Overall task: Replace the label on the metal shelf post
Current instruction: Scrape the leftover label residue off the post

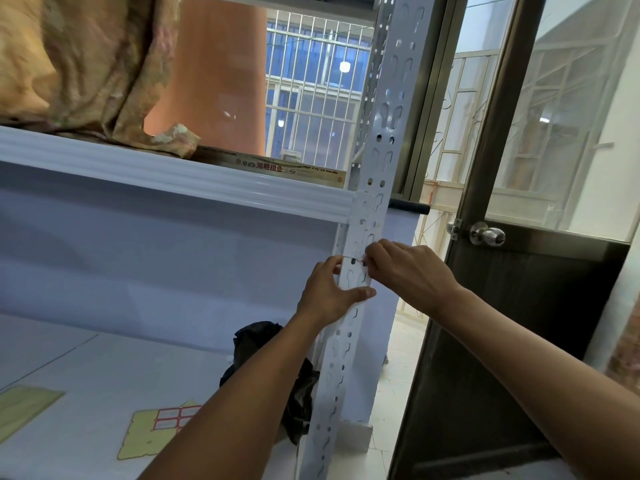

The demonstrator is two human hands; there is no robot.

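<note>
A white perforated metal shelf post (pixel 381 140) runs up the middle of the view. A white label with a red edge (pixel 360 259) sits on the post just below the shelf beam. My left hand (pixel 329 292) grips the post from the left, thumb laid across its front below the label. My right hand (pixel 405 268) reaches in from the right and pinches the label's right edge with its fingertips. On the lower shelf lies a yellow backing sheet (pixel 145 434) carrying several red-bordered labels (pixel 169 419).
A white shelf beam (pixel 173 174) crosses at left with folded fabric (pixel 79 64) and a cardboard box (pixel 277 166) on it. A black plastic bag (pixel 298 393) sits beside the post. A dark door with a steel knob (pixel 488 235) stands at right.
</note>
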